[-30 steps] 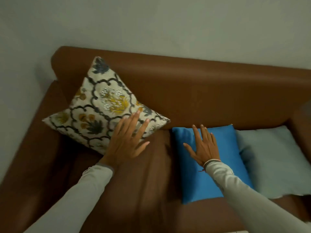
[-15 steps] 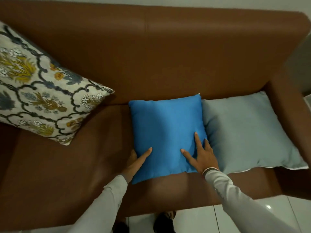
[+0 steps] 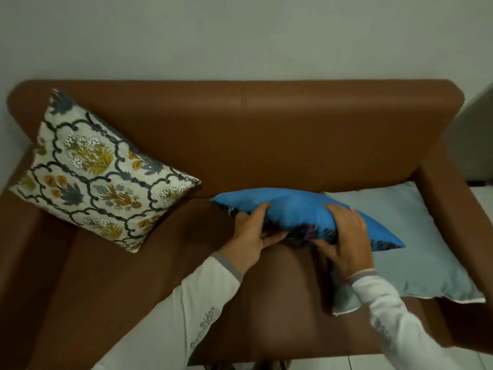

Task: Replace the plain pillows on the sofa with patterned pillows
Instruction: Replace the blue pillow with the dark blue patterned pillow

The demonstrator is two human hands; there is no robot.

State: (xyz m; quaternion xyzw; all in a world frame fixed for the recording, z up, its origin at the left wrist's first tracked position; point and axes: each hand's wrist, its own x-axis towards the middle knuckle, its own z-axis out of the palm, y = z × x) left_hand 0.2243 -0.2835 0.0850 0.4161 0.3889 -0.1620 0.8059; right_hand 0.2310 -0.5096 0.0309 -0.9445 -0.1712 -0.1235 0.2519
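Both hands hold the blue pillow (image 3: 296,206) by its near edge, lifted off the seat of the brown leather sofa (image 3: 320,145) and tilted so that its plain blue face turns up and away while a dark patterned underside shows along the lower rim. The left hand (image 3: 250,239) has its grip closed on the pillow's left part: the thumb lies over the blue top and the fingers curl beneath, pinching the edge between them. The right hand (image 3: 346,239) grips the right part in the same way, fingers draped over the top and thumb tucked under against the dark patterned side, so that grip too is pressed together on the fabric. Both arms wear pale long sleeves, the left sleeve (image 3: 192,305) bearing grey lettering.

The pillow's right corner hangs over the pale grey-blue pillow (image 3: 426,247), which lies flat on the right end of the seat, against the armrest, its near edge reaching the front of the cushion. At the left end a floral patterned pillow (image 3: 98,172), cream with dark scrollwork and yellow and blue flowers, leans in the corner between backrest and left armrest, standing on one corner like a diamond. It is well apart from the hands. A plain light wall (image 3: 240,36) rises behind the sofa
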